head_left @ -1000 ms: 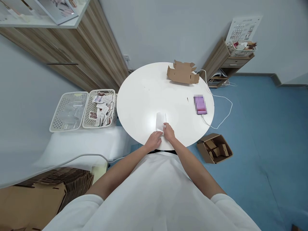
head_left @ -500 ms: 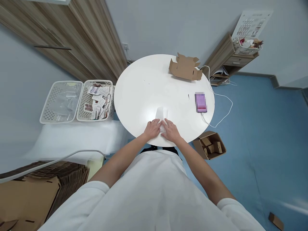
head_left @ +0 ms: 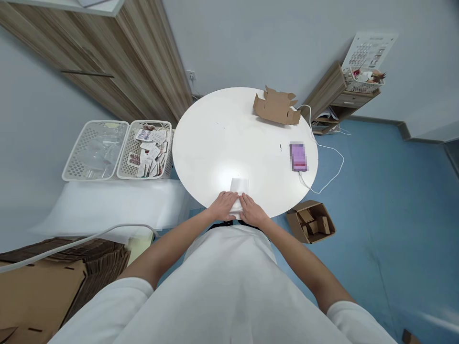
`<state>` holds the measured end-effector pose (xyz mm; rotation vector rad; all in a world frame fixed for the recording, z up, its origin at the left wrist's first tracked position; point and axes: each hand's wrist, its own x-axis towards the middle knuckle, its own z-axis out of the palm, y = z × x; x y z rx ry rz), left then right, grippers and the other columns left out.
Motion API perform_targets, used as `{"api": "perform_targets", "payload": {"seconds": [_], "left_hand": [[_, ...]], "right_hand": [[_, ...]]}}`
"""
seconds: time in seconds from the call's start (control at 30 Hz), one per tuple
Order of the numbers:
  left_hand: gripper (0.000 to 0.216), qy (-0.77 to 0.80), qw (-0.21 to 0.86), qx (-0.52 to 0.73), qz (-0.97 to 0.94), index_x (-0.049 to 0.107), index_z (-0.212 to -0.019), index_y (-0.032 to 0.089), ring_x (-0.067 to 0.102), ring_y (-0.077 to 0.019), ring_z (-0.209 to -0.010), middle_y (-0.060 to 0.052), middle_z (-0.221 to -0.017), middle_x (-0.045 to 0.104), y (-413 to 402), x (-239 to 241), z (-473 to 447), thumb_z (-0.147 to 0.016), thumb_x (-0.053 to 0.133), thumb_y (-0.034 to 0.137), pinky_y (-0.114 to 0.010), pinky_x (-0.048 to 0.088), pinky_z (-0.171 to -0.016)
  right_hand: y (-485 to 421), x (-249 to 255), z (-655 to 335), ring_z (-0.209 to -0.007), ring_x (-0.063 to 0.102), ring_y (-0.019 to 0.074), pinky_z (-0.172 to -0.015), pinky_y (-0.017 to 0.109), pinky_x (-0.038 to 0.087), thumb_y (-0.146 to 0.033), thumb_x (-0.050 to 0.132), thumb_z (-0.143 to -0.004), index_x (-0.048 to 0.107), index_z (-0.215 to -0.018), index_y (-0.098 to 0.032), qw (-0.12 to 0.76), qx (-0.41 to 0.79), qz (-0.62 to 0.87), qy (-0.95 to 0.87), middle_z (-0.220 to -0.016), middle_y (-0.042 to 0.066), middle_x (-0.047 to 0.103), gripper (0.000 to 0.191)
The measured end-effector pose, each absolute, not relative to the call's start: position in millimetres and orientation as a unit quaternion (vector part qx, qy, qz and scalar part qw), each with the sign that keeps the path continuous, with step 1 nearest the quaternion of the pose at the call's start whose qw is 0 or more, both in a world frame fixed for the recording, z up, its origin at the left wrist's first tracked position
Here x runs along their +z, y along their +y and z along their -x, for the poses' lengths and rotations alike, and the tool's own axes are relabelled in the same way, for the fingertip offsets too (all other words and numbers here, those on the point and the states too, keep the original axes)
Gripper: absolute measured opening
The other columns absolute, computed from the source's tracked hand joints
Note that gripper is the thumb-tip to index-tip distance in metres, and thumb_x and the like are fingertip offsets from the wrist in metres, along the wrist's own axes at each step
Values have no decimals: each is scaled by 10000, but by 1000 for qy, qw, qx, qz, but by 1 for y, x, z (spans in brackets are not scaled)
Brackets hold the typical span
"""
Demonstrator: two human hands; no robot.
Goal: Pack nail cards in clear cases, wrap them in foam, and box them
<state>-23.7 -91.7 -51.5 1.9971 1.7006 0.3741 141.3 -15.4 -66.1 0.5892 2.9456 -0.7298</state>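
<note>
A narrow piece of thin white sheet material (head_left: 239, 185), perhaps packing foam, lies folded at the near edge of the round white table. My left hand (head_left: 224, 205) grips its left side, fingers curled over the top. From the right, my right hand (head_left: 251, 210) holds it with the fingers bent and the thumb low near the table edge. The two hands almost meet over the near part of the sheet, so whatever is inside the fold is hidden.
On the white table (head_left: 208, 129) are an unfolded cardboard box (head_left: 275, 107) and a blurred purple device (head_left: 298, 156) on a white cable. Left are a basket of sachets (head_left: 149, 150), a basket of clear plastic (head_left: 96, 150), white sheeting (head_left: 122, 203) and stacked cardboard (head_left: 46, 286). A carton (head_left: 311, 222) stands right.
Both hands have drawn the white sheet toward my body, to the table's near edge. Fingers that lay flatter on it are now curled around it. The head view has shifted slightly.
</note>
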Motion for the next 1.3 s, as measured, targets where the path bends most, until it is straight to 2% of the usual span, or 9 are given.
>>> {"api": "perform_targets", "payload": {"seconds": [0.2, 0.33, 0.43, 0.6, 0.7, 0.83, 0.93, 1.07, 1.3], "left_hand": [[436, 673, 273, 161, -668, 497, -1131, 230, 426, -256, -1088, -81, -1147, 501, -89, -53, 19, -700, 519, 297, -387, 324, -904], [271, 707, 346, 140, -601, 604, -925, 238, 505, -242, -942, -55, -984, 549, -62, -50, 32, -681, 522, 321, -346, 388, -792], [215, 700, 428, 153, -550, 588, -869, 215, 549, -200, -819, -28, -869, 581, -49, -52, 40, -689, 509, 301, -286, 409, -698], [379, 792, 379, 212, -430, 459, -1061, 190, 558, -183, -804, -51, -944, 559, -47, -59, 37, -725, 511, 358, -270, 416, -654], [358, 835, 316, 218, -395, 460, -1045, 184, 552, -186, -826, -80, -1045, 508, -53, -62, 27, -749, 496, 383, -291, 420, -687], [359, 846, 303, 246, -363, 474, -1044, 158, 549, -184, -832, -96, -1044, 498, -64, -67, 15, -766, 486, 386, -308, 429, -727], [377, 855, 298, 277, -320, 487, -1060, 149, 553, -178, -815, -107, -1031, 516, -69, -69, 11, -768, 494, 387, -318, 440, -739], [343, 863, 288, 303, -284, 527, -1063, 156, 562, -175, -812, -98, -977, 568, -66, -69, 8, -808, 434, 366, -329, 447, -754], [279, 855, 323, 339, -223, 568, -993, 165, 580, -166, -785, -69, -919, 622, -62, -66, -5, -776, 481, 318, -321, 466, -737]], "right_hand": [[-1, -47, -139, -1143, 414, 270, -928, 419, 362, -294, 436, -766, 386, -1255, -112, 53, -286, -205, 935, -1238, 147, 474, 524], [28, -40, -122, -937, 489, 220, -795, 339, 417, -298, 429, -782, 571, -973, -153, 75, -321, -218, 919, -1011, 99, 550, 279], [46, -42, -111, -882, 477, 203, -747, 310, 416, -301, 399, -806, 579, -837, -156, 85, -324, -242, 910, -931, 92, 513, 233], [59, -50, -100, -861, 493, 191, -719, 306, 413, -313, 292, -870, 489, -1055, -186, 95, -284, -353, 887, -946, 79, 493, 298], [58, -54, -97, -861, 510, 192, -660, 288, 421, -351, 318, -866, 401, -1179, -222, 82, -269, -390, 877, -1041, 86, 467, 348], [48, -61, -108, -999, 489, 230, -737, 331, 437, -388, 347, -847, 289, -1285, -213, -53, -321, -430, 842, -1150, 120, 417, 475], [32, -68, -125, -1014, 496, 245, -775, 370, 441, -434, 326, -837, 268, -1296, -177, -129, -391, -492, 767, -1165, 152, 422, 530], [14, -74, -136, -790, 587, 208, -693, 350, 468, -439, 389, -795, 330, -1245, -175, -91, -490, -492, 714, -991, 100, 548, 526], [21, -74, -129, -731, 601, 166, -702, 331, 493, -270, 469, -727, 409, -1140, -181, -82, -552, -454, 694, -1062, 91, 542, 427]]}}
